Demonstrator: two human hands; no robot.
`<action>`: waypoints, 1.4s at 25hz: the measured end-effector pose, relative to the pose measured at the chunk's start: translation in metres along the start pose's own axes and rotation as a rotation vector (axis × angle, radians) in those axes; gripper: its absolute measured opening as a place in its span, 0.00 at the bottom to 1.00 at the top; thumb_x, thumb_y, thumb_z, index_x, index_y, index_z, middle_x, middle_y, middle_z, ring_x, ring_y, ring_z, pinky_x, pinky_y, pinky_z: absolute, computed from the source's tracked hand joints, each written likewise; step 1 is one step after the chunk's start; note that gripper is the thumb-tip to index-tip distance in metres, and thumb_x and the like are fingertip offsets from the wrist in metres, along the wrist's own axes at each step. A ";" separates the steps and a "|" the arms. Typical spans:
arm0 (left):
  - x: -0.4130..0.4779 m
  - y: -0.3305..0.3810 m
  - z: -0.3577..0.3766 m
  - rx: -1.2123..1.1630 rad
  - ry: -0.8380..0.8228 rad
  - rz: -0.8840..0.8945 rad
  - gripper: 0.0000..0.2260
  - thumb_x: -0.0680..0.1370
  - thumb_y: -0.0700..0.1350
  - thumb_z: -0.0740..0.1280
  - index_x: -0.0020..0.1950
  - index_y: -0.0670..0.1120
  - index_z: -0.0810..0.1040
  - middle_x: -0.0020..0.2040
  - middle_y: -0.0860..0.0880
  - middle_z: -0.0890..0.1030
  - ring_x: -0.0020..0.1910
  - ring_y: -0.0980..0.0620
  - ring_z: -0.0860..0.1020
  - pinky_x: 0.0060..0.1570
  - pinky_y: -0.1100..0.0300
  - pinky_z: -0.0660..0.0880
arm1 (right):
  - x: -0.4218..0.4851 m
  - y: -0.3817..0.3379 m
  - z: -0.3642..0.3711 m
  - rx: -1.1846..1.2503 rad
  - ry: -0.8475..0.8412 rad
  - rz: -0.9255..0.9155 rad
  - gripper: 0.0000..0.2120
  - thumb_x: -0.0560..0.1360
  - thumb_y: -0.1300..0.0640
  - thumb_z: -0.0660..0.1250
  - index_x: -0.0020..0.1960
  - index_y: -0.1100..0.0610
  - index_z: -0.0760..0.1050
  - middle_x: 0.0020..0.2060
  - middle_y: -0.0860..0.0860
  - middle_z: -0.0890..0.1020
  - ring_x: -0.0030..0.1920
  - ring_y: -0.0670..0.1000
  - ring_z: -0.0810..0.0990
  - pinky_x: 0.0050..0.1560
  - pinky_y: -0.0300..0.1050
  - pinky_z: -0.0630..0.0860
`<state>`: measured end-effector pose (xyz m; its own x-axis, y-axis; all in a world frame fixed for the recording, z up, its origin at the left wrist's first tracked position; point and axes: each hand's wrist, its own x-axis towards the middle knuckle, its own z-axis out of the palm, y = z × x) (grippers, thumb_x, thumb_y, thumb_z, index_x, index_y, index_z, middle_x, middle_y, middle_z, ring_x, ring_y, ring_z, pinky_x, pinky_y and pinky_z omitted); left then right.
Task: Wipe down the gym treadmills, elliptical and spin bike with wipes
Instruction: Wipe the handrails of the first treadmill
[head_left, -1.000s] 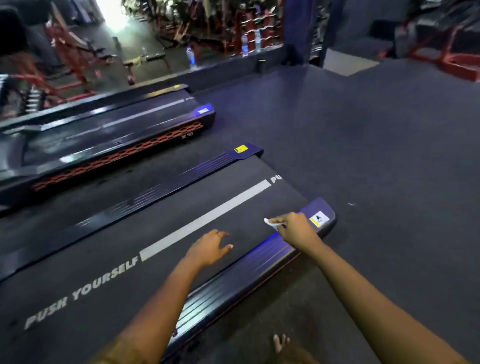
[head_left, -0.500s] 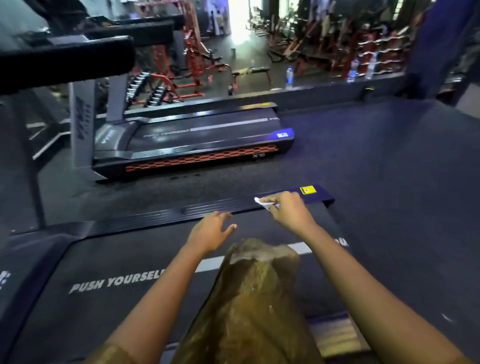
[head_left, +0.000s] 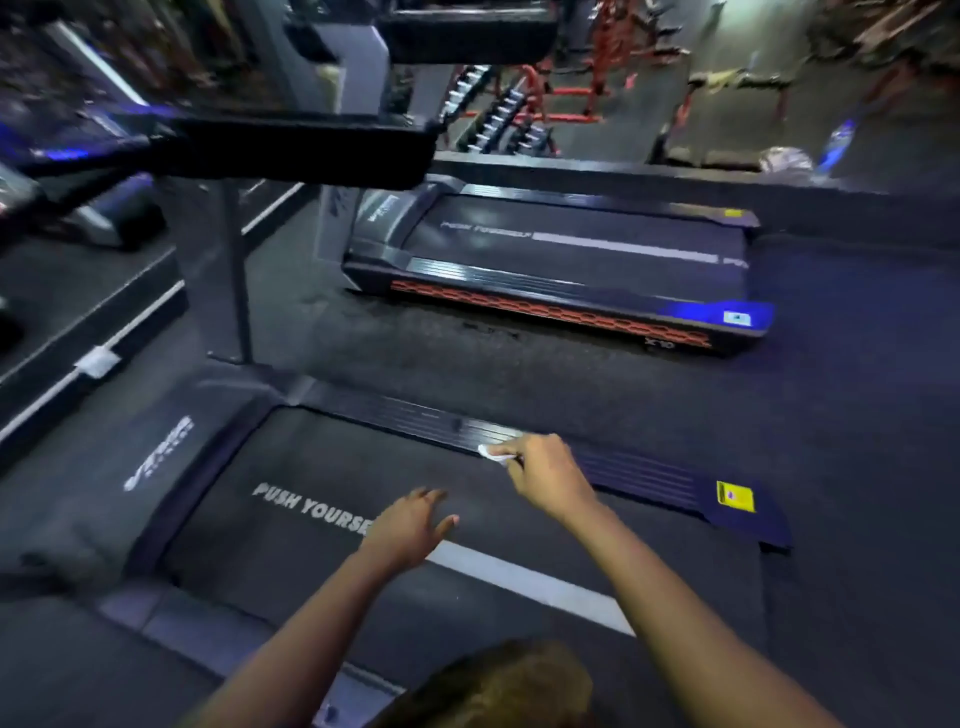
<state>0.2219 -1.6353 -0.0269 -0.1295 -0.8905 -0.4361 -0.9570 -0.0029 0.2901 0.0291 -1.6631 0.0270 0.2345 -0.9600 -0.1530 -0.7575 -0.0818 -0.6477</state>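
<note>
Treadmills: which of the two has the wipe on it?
The nearer treadmill: the right hand presses the wipe to its far side rail; the farther treadmill is untouched.

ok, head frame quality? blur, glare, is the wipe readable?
Head view: dim; motion blur heaviest along top and left edges; blue glare on the rear corner of the far treadmill; wide-lens bending at the edges. Centre sharper: wipe in the right hand on the side rail reads clearly.

A: Belt (head_left: 322, 457) finish?
B: Matt, dark, finely textured, rubber-like. Side rail (head_left: 426, 420) at 12 o'clock: ribbed, glossy, plastic-looking.
A: Wipe (head_left: 492, 453)?
B: White, thin; paper or cloth cannot be told. Floor (head_left: 857, 415) at 3 o'clock: matt, grainy
</note>
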 end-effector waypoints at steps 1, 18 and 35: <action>-0.006 0.001 -0.020 -0.030 0.039 -0.029 0.23 0.81 0.54 0.58 0.73 0.47 0.64 0.72 0.45 0.66 0.70 0.47 0.67 0.66 0.58 0.63 | 0.008 -0.014 -0.011 0.006 -0.017 -0.049 0.17 0.75 0.65 0.60 0.60 0.53 0.78 0.54 0.54 0.82 0.51 0.54 0.80 0.47 0.38 0.70; -0.206 -0.068 -0.182 -0.222 0.743 -0.963 0.26 0.77 0.59 0.60 0.71 0.46 0.68 0.68 0.45 0.72 0.67 0.45 0.70 0.68 0.54 0.64 | 0.125 -0.283 0.030 0.164 -0.595 -0.992 0.12 0.74 0.63 0.65 0.56 0.56 0.80 0.53 0.54 0.81 0.56 0.52 0.79 0.50 0.39 0.70; -0.270 -0.315 -0.218 -0.636 0.891 -1.355 0.31 0.79 0.59 0.58 0.78 0.53 0.49 0.75 0.43 0.58 0.71 0.43 0.64 0.68 0.51 0.61 | 0.122 -0.518 0.233 0.360 -0.783 -0.937 0.16 0.74 0.68 0.61 0.56 0.58 0.80 0.53 0.54 0.82 0.50 0.51 0.81 0.43 0.32 0.70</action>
<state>0.6145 -1.4933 0.1856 0.9891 -0.0623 -0.1336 0.0136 -0.8640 0.5033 0.5919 -1.6757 0.1700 0.9768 -0.1503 0.1524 0.0707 -0.4456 -0.8925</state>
